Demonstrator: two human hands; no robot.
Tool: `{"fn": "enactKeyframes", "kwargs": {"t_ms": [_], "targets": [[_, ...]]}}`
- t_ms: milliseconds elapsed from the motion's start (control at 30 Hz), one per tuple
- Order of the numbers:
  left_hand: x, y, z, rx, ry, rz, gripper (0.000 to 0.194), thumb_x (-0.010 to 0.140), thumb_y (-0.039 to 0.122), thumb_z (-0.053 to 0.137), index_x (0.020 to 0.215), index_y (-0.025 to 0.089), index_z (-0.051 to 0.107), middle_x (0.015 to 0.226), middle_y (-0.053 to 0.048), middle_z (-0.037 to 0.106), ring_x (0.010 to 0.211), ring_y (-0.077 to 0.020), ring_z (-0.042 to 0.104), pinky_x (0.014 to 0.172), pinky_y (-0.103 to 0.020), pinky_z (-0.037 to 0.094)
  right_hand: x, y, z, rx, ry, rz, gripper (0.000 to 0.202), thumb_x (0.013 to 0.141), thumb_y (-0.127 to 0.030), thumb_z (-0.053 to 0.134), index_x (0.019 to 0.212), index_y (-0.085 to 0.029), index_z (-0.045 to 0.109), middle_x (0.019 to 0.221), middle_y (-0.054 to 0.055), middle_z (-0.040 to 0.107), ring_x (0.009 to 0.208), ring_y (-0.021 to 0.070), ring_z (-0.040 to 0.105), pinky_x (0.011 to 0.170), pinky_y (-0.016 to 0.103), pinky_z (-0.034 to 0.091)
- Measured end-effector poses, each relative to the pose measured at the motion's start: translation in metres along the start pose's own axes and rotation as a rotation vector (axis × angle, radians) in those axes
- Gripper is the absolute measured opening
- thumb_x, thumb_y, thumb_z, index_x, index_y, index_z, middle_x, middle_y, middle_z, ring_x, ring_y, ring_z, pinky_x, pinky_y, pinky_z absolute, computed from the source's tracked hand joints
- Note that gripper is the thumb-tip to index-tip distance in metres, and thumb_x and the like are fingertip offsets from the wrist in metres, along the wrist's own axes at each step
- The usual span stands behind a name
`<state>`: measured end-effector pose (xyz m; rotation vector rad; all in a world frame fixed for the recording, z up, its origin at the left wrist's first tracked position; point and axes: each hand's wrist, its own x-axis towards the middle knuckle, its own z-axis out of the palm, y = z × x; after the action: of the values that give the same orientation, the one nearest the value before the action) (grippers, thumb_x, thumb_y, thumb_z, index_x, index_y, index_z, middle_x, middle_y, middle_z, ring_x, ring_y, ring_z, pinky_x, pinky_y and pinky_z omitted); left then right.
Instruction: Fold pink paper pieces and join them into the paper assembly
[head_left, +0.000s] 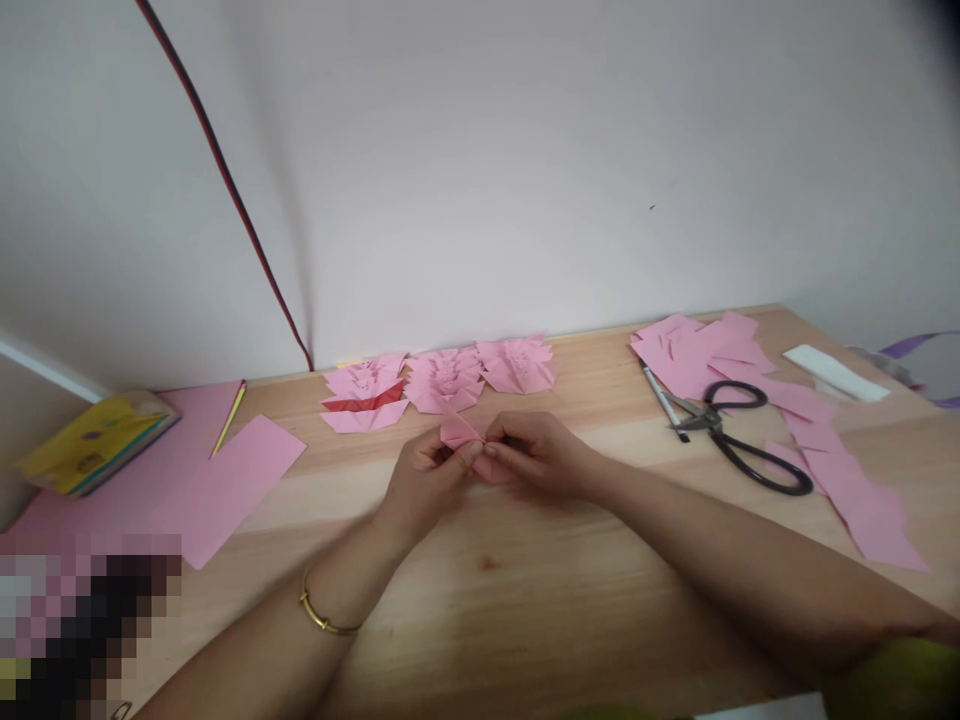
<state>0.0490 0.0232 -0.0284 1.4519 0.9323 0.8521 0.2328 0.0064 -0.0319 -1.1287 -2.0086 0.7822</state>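
Note:
A small folded piece of pink paper (491, 470) is held between both hands at the middle of the wooden table. My left hand (427, 480) pinches its left side, thumb on top. From the right, my right hand (536, 450) grips the same paper, the two thumbs close together. Just beyond the hands, stacks of folded pink paper (444, 380) lie in a row near the wall, and a red folded piece (365, 399) sits among the left ones.
Black-handled scissors (712, 422) and a pen (666, 402) lie at the right beside loose pink sheets (847, 480). A white strip (836, 373) is farther right. At the left are pink sheets (244, 480), a yellow pencil (229, 420) and a yellow packet (97, 440).

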Motion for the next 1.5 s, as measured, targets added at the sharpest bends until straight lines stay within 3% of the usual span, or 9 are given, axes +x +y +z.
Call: {"fn": "enactKeyframes", "kwargs": {"t_ms": [167, 400, 1000, 1233, 1500], "targets": [[0.001, -0.002, 0.0, -0.096, 0.003, -0.05, 0.021, 0.079, 0.033, 0.061, 0.074, 0.014, 0.065, 0.068, -0.003, 0.066, 0.064, -0.0119, 0.057, 0.064, -0.024, 0.044, 0.0, -0.002, -0.001, 0.014, -0.052, 0.011, 0.022, 0.088, -0.029, 0.048, 0.075, -0.015, 0.058, 0.068, 0.002, 0.06, 0.061, 0.0099, 0.051, 0.056, 0.02, 0.037], [0.003, -0.006, -0.001, -0.101, 0.11, -0.082, 0.025, 0.076, 0.038, 0.063, 0.07, 0.014, 0.064, 0.06, 0.001, 0.059, 0.057, -0.0085, 0.049, 0.057, -0.021, 0.038, 0.001, -0.002, -0.001, -0.013, -0.06, 0.009, 0.019, 0.086, -0.026, 0.05, 0.071, -0.015, 0.055, 0.063, -0.001, 0.054, 0.058, 0.0088, 0.047, 0.054, 0.019, 0.033], [0.003, 0.002, 0.002, -0.075, 0.046, -0.078, 0.021, 0.075, 0.033, 0.064, 0.07, 0.013, 0.066, 0.063, -0.003, 0.065, 0.058, -0.0108, 0.053, 0.058, -0.023, 0.044, 0.0, -0.002, 0.001, -0.052, -0.047, 0.011, 0.021, 0.086, -0.028, 0.051, 0.069, -0.015, 0.055, 0.064, 0.0, 0.057, 0.058, 0.0092, 0.049, 0.054, 0.02, 0.034], [0.001, -0.006, 0.003, -0.286, 0.043, -0.151, 0.031, 0.072, 0.031, 0.068, 0.097, 0.014, 0.062, 0.068, -0.001, 0.064, 0.057, -0.0089, 0.054, 0.056, -0.022, 0.043, 0.0, -0.002, 0.001, 0.003, -0.078, -0.001, 0.022, 0.088, -0.031, 0.048, 0.075, -0.015, 0.056, 0.07, 0.001, 0.061, 0.062, 0.01, 0.051, 0.057, 0.02, 0.036], [0.001, 0.004, 0.003, -0.193, -0.045, -0.147, 0.023, 0.076, 0.033, 0.064, 0.086, 0.012, 0.069, 0.062, -0.003, 0.063, 0.056, -0.0101, 0.053, 0.055, -0.022, 0.041, -0.001, 0.001, 0.002, -0.069, -0.057, -0.027, 0.025, 0.087, -0.032, 0.05, 0.07, -0.015, 0.054, 0.064, 0.0, 0.057, 0.057, 0.0089, 0.047, 0.054, 0.02, 0.033]]}}
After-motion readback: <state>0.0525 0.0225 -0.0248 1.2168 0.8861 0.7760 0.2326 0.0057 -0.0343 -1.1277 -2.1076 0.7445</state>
